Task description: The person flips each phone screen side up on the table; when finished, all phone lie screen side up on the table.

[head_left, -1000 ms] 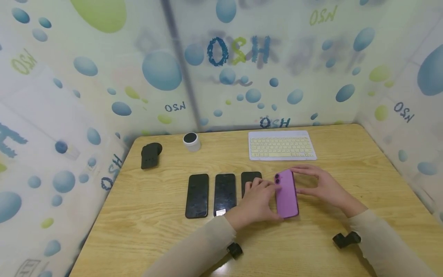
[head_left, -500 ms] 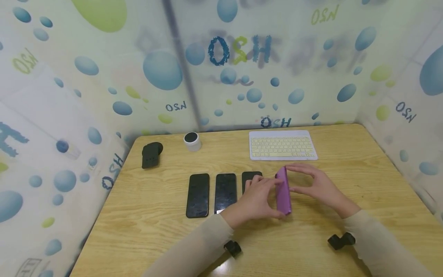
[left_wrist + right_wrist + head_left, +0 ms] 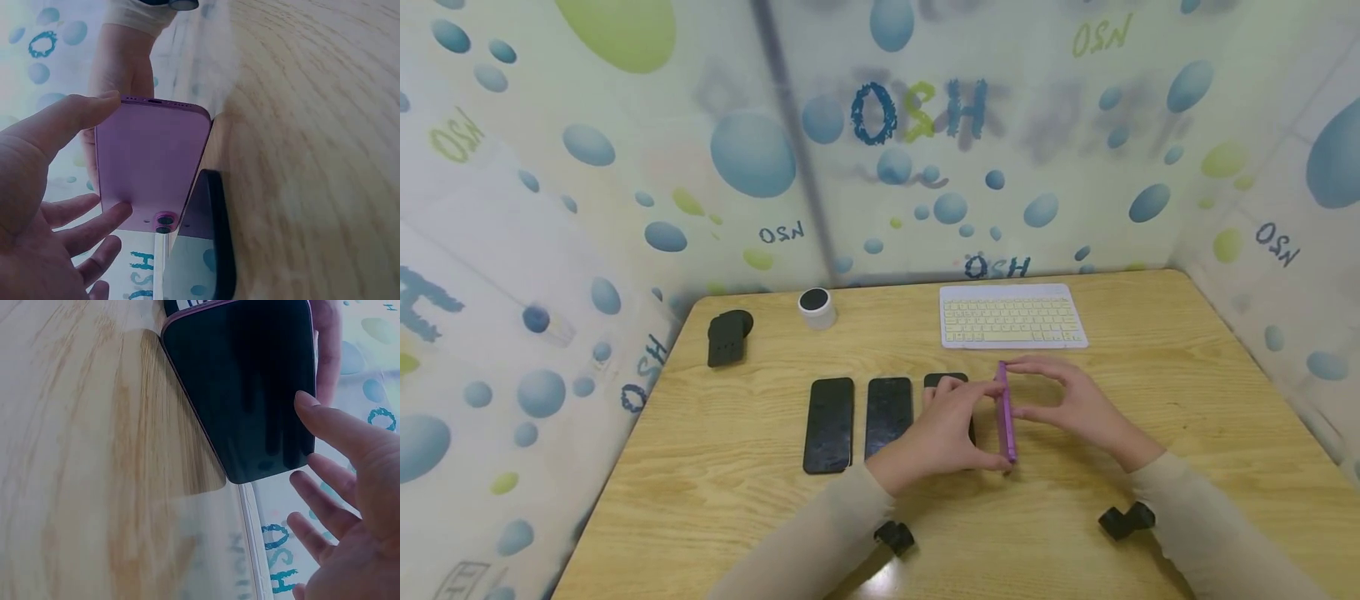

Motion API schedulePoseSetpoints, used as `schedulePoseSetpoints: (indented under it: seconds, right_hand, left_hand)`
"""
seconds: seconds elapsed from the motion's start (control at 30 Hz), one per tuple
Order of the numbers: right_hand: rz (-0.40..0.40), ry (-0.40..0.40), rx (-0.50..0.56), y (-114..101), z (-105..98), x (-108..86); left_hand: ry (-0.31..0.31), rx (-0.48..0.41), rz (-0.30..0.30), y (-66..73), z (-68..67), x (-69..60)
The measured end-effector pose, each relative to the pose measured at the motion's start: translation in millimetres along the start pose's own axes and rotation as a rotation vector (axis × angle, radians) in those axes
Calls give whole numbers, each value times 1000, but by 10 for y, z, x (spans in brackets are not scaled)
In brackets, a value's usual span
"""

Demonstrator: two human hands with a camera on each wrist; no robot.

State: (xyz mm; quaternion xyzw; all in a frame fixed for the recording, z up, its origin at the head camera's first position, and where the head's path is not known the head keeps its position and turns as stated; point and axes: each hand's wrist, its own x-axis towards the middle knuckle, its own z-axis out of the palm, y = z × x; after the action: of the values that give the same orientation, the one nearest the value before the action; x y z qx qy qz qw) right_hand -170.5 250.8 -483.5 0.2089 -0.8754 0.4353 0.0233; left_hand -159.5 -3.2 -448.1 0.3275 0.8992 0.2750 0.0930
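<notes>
A purple smartphone (image 3: 1006, 421) stands on its long edge on the table, seen almost edge-on from the head. My left hand (image 3: 949, 429) grips it, the thumb at its lower end and a fingertip against the back. In the left wrist view, its purple back (image 3: 153, 156) and camera lenses show. My right hand (image 3: 1075, 406) holds the other side, thumb on the dark screen (image 3: 240, 387) and index finger at the far end's corner. A black smartphone (image 3: 946, 380) lies left of it, partly hidden under my left hand. Two more black smartphones, one in the middle (image 3: 888, 417), lie further left.
A white keyboard (image 3: 1012, 317) lies at the back of the wooden table (image 3: 715, 467). A small white cylinder with a black top (image 3: 816, 307) and a black device (image 3: 727, 337) stand at the back left. Patterned walls enclose the table.
The purple smartphone has turned from showing its back to standing on its long edge. Both hands have shifted slightly left with it. The other smartphones have stayed in place.
</notes>
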Motion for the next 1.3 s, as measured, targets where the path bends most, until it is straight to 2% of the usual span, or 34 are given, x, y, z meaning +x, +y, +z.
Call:
schedulePoseSetpoints:
  seconds: [0.23, 0.47, 0.67, 0.8, 0.97, 1.3]
  right_hand:
    - [-39, -32, -36, 12, 83, 72]
    - [42, -80, -144, 14, 106, 82]
    - [65, -107, -184, 34, 61, 83]
    - [74, -132, -198, 62, 9, 79]
    - [73, -166, -154, 120, -84, 64]
    - [84, -229, -164, 200, -236, 16]
  left_hand:
    - [-24, -15, -21, -57, -71, -53]
    - [-16, 4, -7, -135, -120, -85]
    - [-17, 77, -23, -168, -112, -79]
    - [-21, 149, -41, -175, -70, -50]
    - [-16, 225, -56, -142, 11, 3]
    - [-50, 319, -111, -47, 199, 116]
